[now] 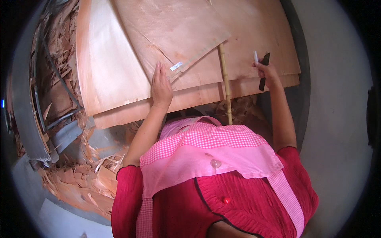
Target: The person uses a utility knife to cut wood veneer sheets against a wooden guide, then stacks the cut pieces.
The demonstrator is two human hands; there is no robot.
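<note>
My left hand lies on the top wood veneer sheet, fingers stretched out beside a small white strip stuck near that sheet's angled lower edge. My right hand is closed round a dark flat bar-like tool, with a slim white piece also between its fingers; I cannot tell exactly what the white piece is. A bamboo stick runs from under the top sheet's edge down across the larger sheets. A pale veneer sheet lies at the left of the stack.
Heaps of veneer scraps lie at the left and under the stack. Grey metal bars and a dark metal frame stand along the left. A grey floor shows at the right. My apron fills the lower middle.
</note>
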